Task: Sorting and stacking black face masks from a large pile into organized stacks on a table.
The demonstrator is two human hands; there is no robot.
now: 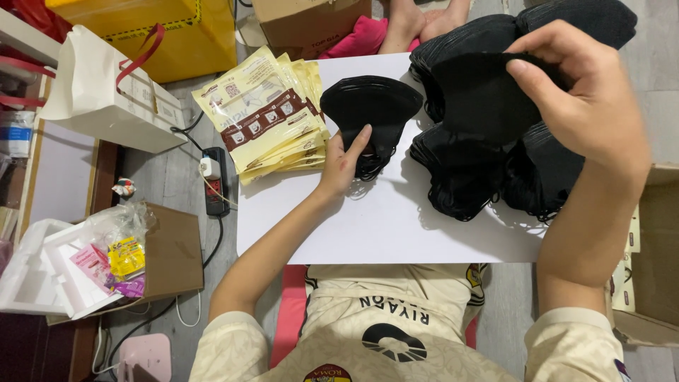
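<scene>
My left hand (345,164) rests on a small stack of folded black face masks (371,106) lying on the white board (368,226), thumb pressed against the stack's lower edge. My right hand (576,95) is raised to the upper right and pinches a single black mask (481,92) by its edge. Beneath and behind that mask sit large piles of black masks (488,177) on the right half of the board. A fanned stack of cream and brown plastic pouches (265,117) lies just left of my left hand.
A white paper bag with red handles (106,92) and a power strip (216,180) lie on the floor at left. A cardboard box with foam and small packets (106,262) is lower left. Another carton (654,262) stands at right, and someone's bare feet (417,18) show at top.
</scene>
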